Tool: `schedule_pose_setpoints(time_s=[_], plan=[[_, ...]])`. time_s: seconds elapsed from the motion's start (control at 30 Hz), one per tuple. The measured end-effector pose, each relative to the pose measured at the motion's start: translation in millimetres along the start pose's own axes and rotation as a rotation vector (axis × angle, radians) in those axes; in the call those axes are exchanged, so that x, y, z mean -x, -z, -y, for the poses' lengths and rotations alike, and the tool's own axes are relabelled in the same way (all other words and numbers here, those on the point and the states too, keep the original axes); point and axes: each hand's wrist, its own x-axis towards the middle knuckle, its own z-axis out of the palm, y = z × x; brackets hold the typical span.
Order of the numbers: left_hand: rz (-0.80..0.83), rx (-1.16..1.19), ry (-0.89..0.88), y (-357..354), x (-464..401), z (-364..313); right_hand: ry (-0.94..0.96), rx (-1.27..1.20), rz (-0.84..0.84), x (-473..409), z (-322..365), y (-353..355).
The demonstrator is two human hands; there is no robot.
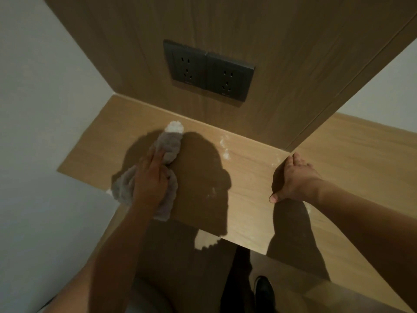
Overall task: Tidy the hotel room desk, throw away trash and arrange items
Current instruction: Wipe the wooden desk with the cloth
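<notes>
A fluffy white cloth (169, 145) lies bunched on the left part of the wooden desk (248, 177). My left hand (151, 179) presses down on the cloth, fingers stretched over it toward the back wall. My right hand (293, 177) rests flat on the desk at the right, fingers straight and thumb spread, holding nothing. Pale dusty smears (225, 150) show on the desk surface between the two hands.
A wooden wall panel with two dark power sockets (208, 71) rises right behind the desk. White walls flank it left and right. Below the desk's front edge I see dark trousers and a black shoe (264, 290) on the floor.
</notes>
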Motion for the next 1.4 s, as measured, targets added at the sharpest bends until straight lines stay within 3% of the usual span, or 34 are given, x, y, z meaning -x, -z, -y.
schedule_pose_setpoints(time_s=[0.23, 0.37, 0.47, 0.57, 0.73, 0.9, 1.07, 1.13, 1.27, 1.4], plan=[[-0.009, -0.141, 0.128, -71, 70, -101, -0.002, 0.007, -0.002, 0, 1, 0], [0.001, 0.075, 0.064, -88, 94, -156, -0.002, 0.006, -0.009, 2, 1, 0], [-0.193, 0.206, 0.239, -53, 64, -132, 0.001, 0.000, -0.003, 2, 1, 0], [-0.404, 0.052, 0.379, -20, 25, -62, 0.006, -0.011, -0.016, 2, 0, 0], [-0.101, -0.261, 0.420, -33, 25, -21, 0.009, -0.035, -0.019, 0, -3, -3], [-0.133, -0.262, 0.516, -73, 65, -100, 0.017, -0.066, -0.027, -1, -4, -3], [0.120, -0.165, 0.362, -95, 104, -175, 0.041, -0.106, -0.062, 2, -10, -7], [0.121, -0.102, 0.324, -84, 89, -161, 0.055, -0.139, -0.107, 6, -15, -8], [-0.092, -0.140, 0.361, -57, 28, -99, 0.013, -0.226, -0.189, 6, -42, -6], [0.036, -0.329, 0.267, -47, -33, -49, -0.067, -0.198, -0.184, -3, -72, 2]])
